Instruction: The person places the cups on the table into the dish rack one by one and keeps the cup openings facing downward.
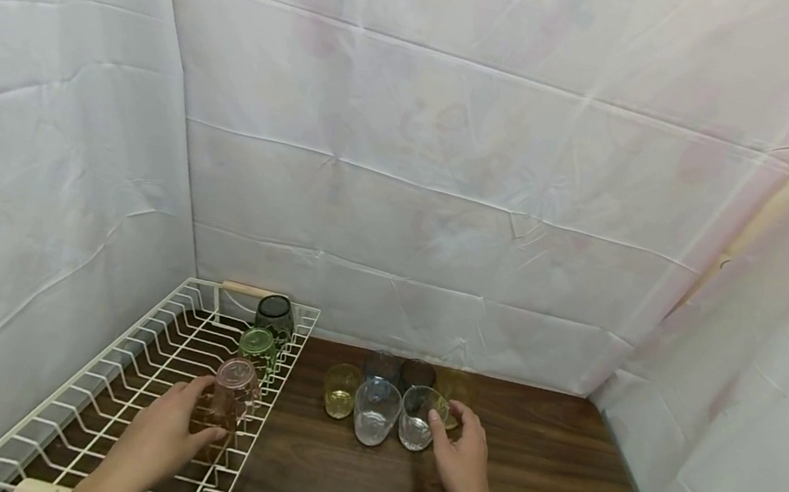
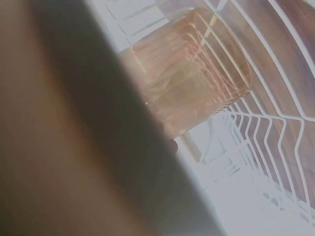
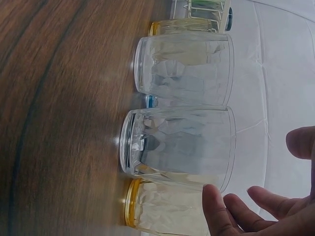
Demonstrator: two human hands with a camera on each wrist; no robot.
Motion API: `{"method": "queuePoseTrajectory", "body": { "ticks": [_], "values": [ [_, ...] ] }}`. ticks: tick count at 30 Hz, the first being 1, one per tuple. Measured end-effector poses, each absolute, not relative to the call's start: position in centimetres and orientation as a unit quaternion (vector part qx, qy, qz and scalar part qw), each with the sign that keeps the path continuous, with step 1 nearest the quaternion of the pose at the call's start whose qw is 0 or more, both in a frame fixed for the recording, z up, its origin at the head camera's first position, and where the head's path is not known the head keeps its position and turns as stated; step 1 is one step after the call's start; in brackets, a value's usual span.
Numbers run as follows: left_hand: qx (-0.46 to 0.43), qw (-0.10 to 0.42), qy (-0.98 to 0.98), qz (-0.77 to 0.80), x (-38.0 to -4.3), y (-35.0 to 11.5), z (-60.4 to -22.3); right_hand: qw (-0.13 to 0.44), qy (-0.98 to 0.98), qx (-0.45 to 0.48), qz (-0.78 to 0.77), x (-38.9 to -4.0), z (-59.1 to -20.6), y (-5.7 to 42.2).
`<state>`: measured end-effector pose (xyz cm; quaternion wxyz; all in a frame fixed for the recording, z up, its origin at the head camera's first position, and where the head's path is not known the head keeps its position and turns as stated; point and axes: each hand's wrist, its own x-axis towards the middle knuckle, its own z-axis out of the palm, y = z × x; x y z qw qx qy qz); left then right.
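Observation:
My left hand (image 1: pixel 159 425) grips an upside-down orange glass (image 2: pixel 197 73) at the near end of a row on the white wire rack (image 1: pixel 65 406). Behind that glass, a pink glass (image 1: pixel 238 375), a green glass (image 1: pixel 258 341) and a dark grey glass (image 1: pixel 276 312) also stand inverted. On the wooden table my right hand (image 1: pixel 461 457) has its fingers spread at the rim of an upright clear glass (image 3: pixel 177 142); its thumb is apart from the glass in the right wrist view. Another clear glass (image 1: pixel 375 416) stands just left of it.
A yellow glass (image 1: pixel 340 394) stands left of the clear ones. Behind them are a bluish glass (image 1: pixel 382 364), a dark glass (image 1: pixel 417 374) and a second yellow glass (image 1: pixel 456 385), partly hidden. White cloth (image 1: pixel 397 229) hangs around the back and sides of the table (image 1: pixel 545 469).

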<state>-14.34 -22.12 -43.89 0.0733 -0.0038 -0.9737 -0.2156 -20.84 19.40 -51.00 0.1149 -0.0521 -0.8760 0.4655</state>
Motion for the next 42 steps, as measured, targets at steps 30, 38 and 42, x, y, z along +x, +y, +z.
{"method": "queuePoseTrajectory", "body": {
  "ticks": [30,38,42],
  "values": [
    [0.03,0.052,-0.975,-0.212,-14.8,-21.7,-44.7,0.105,-0.889,-0.039,0.445,-21.2,-51.0,19.3],
    [0.029,0.047,-0.977,-0.207,-14.8,-21.8,-44.7,0.095,-0.924,0.004,0.37,-22.0,-51.0,19.2],
    [0.026,0.047,-0.977,-0.209,-14.7,-21.9,-44.8,0.08,-0.934,0.023,0.348,-22.2,-50.5,19.1]
  ]
}}
